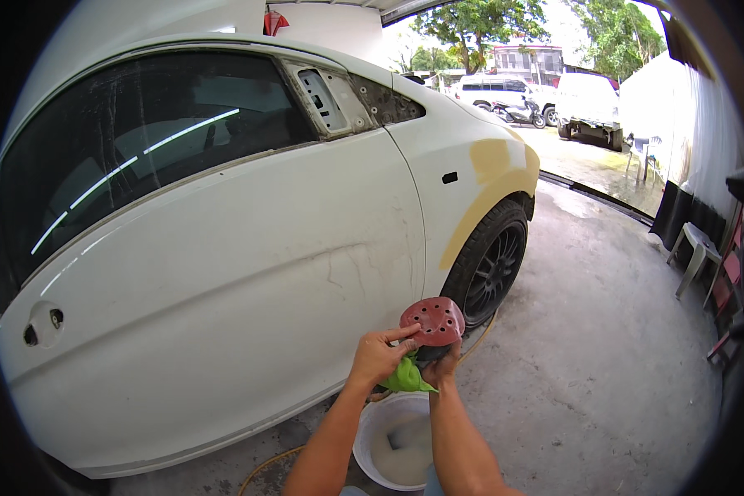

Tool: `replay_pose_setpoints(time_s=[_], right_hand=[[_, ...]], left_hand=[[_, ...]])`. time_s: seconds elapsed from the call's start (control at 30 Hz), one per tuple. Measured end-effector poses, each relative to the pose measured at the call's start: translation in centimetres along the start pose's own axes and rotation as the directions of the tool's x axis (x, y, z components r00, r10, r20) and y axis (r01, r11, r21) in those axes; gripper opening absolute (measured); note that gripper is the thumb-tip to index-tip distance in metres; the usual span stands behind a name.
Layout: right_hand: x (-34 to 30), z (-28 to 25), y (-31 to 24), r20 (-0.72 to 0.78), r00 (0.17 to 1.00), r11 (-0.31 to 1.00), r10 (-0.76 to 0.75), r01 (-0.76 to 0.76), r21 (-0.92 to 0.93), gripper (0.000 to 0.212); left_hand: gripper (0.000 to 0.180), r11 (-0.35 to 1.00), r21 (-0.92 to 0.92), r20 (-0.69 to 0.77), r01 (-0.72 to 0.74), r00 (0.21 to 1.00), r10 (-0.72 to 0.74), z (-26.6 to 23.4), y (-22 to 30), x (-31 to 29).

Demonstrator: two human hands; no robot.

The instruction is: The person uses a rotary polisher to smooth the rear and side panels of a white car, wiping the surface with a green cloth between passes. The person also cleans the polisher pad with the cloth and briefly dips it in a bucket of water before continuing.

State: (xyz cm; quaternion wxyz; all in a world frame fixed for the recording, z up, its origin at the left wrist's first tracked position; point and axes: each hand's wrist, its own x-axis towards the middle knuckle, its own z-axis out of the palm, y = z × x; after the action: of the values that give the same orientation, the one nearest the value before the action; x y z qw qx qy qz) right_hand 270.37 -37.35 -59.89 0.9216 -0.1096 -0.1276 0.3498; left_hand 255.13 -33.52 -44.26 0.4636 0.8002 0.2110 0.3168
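A round red sanding disc [432, 321] with several small holes faces up in front of me, close to the white car door [223, 289]. My left hand [378, 357] is closed, thumb and fingers at the disc's left edge. A bright green cloth [407, 376] hangs just below those fingers; whether they also grip it I cannot tell. Under the disc is a dark sander body [428, 354], mostly hidden. My right hand [445, 369] is closed around it from below and the right.
Below my hands stands a white bucket [362, 450] of cloudy water with a dark object in it. A yellowish hose [260, 479] runs along the concrete floor. The front wheel [492, 264] sits beyond, under a fender with tan patches [479, 211]. At right is a grey stool [698, 248].
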Motion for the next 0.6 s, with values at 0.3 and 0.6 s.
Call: replay_pose_setpoints(time_s=[0.3, 0.6], right_hand=[[0.3, 0.7, 0.3, 0.025, 0.998, 0.998, -0.049, 0.05, -0.043, 0.065], [0.6, -0.9, -0.8, 0.007, 0.999, 0.998, -0.044, 0.044, -0.032, 0.071]], left_hand=[[0.023, 0.982, 0.138, -0.022, 0.126, 0.992, -0.125, -4.9, 7.3, 3.2], [0.035, 0.967, -0.253, -0.105, 0.016, 0.994, -0.044, -1.0, 0.0, -1.1]])
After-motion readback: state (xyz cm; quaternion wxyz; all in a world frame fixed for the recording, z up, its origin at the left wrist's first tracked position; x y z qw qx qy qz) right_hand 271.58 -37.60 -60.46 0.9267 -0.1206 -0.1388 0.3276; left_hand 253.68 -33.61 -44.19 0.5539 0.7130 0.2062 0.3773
